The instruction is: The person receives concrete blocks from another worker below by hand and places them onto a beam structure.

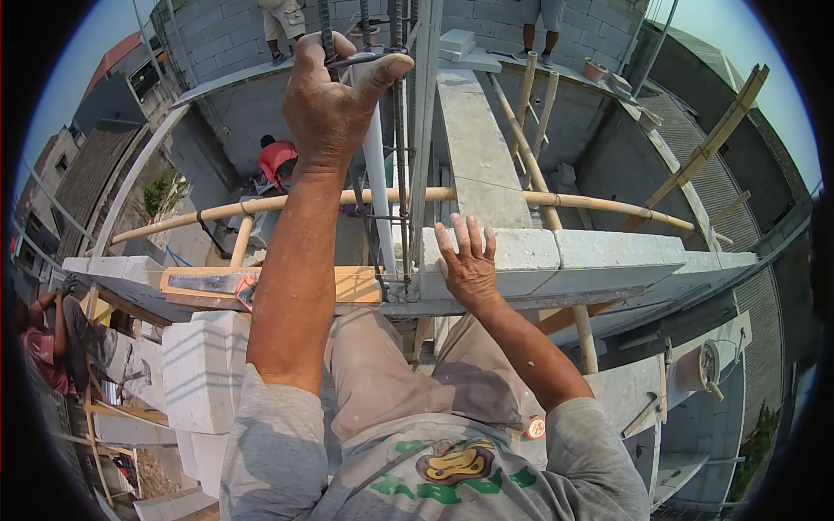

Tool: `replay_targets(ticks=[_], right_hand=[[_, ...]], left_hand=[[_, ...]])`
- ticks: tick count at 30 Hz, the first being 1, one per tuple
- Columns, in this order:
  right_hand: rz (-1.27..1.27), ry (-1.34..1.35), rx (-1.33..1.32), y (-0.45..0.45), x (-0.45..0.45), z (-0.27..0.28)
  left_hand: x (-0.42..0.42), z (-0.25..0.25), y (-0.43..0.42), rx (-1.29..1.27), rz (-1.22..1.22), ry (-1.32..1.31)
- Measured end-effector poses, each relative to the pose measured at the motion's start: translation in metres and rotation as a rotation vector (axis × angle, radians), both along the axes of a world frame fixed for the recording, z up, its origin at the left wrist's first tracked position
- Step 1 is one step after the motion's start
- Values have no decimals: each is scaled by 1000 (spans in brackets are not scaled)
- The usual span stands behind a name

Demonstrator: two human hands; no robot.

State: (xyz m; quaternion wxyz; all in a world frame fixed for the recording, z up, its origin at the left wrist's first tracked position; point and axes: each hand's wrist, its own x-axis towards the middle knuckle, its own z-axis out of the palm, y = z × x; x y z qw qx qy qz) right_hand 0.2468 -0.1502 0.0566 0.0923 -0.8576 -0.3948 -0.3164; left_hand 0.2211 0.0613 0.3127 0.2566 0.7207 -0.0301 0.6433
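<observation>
My left hand (334,104) is raised in front of me, its fingers curled round a vertical steel rebar (327,30) of the column cage, with the thumb sticking out to the right. More of the ribbed rebar cage (400,174) and a pale pipe (379,182) run down beside it. My right hand (473,265) lies with fingers spread on the pale concrete block (530,252) at the wall's top. Left of the cage, an orange-yellow wooden piece (347,285) with a grey inset rests along the wall, a small red object (246,293) at its edge.
Bamboo poles (591,201) cross beyond the wall, near a long grey slab (486,156). Stacked blocks (200,373) stand at my left. A hammer (641,414) and bucket (698,366) are at right. Other people (280,161) are below, at far left and on the far wall.
</observation>
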Motion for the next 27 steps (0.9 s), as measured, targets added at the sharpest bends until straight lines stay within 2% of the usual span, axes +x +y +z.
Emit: replay_targets(ticks=[3,7,9,27], right_hand=[[-21,-68,-64,0,0,-4],[-25,-76,7,0,1,-4],[-7,12,54,1,-2,-2],[9,75,12,0,-2,-9]], left_hand=[[-3,-1,-1,-55,-41,0],[0,0,-6,-101,-151,-16],[-2,1,-7,-92,-124,-17],[-6,1,-9,-131,-99,26]])
